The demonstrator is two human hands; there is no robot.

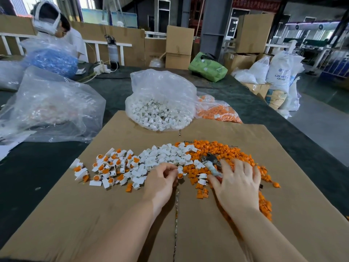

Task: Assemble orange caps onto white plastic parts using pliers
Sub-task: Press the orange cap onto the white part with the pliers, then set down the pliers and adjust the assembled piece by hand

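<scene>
Left grip (162,178) pinched; right grip (238,181) splayed flat

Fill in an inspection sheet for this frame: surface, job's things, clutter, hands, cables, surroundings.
Surface: flattened cardboard sheet on a dark table.
Job's things: loose orange caps, white parts and assembled pieces spread on the cardboard; pliers lying on the caps; open bag of white parts; bag of orange caps.
Clutter: clear plastic bags, blue-filled bag, green bag.
Hands: left hand pinches a white part with an orange cap; right hand rests fingers spread over the pliers' handles.
Cables: white power strip with cords at the far edge.
Surroundings: cardboard boxes, white sacks, another person at far left.
</scene>
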